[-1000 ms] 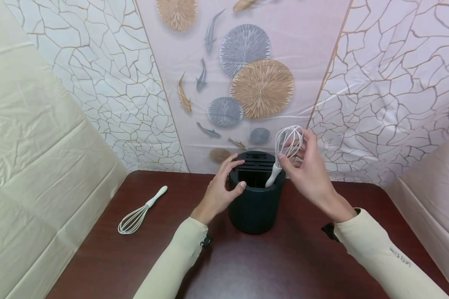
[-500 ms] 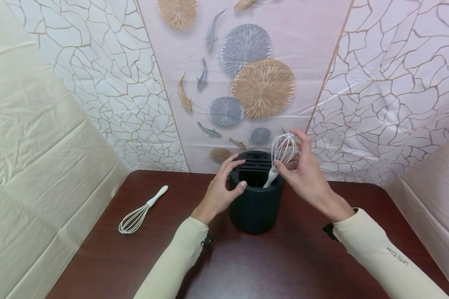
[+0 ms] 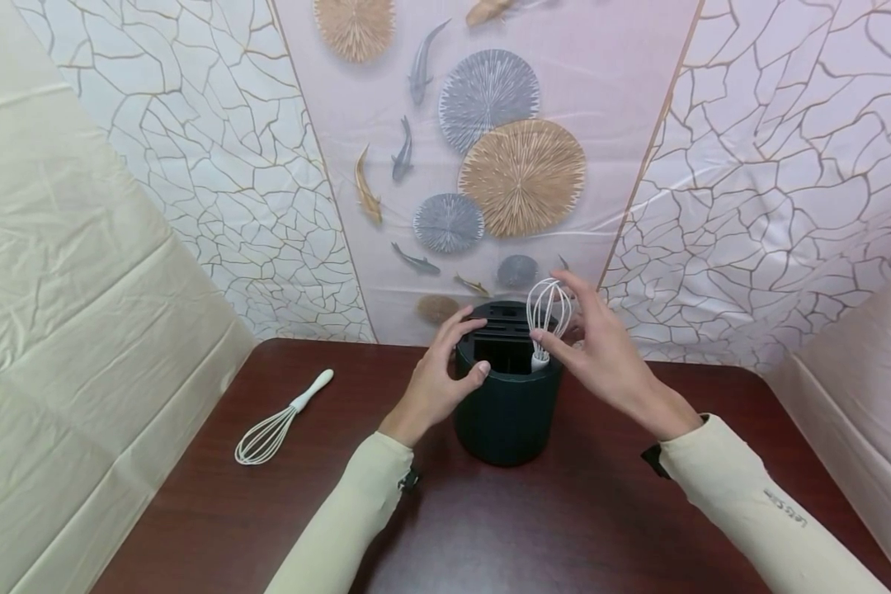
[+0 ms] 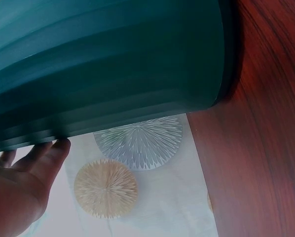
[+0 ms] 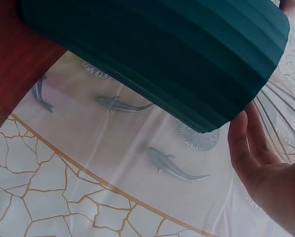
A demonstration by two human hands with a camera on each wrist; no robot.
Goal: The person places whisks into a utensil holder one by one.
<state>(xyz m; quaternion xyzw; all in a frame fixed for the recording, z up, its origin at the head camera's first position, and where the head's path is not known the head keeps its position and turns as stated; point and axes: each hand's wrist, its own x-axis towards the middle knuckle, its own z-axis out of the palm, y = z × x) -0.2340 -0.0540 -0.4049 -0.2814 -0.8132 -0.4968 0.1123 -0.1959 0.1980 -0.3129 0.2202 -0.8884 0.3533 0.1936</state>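
Note:
A dark green ribbed utensil holder with a black slotted insert stands upright on the table. My left hand holds its left side, thumb at the front rim and fingers spread toward the back. In the left wrist view, those fingertips touch the ribbed wall. With my right hand I grip a white balloon whisk by its wire loops, between thumb and fingers. The whisk is nearly upright, wires up, its handle mostly hidden down inside the holder's right part. Right-hand fingers touch or nearly touch the holder's rim in the right wrist view.
A second white whisk lies on the dark red-brown table at the left, handle pointing away. Behind the table hangs a printed cloth with fish and round leaf patterns. Pale cloth walls flank both sides.
My right hand has moved left and down with the whisk. The whisk has turned more upright and its handle has sunk deeper into the holder. My left hand has stayed in place.

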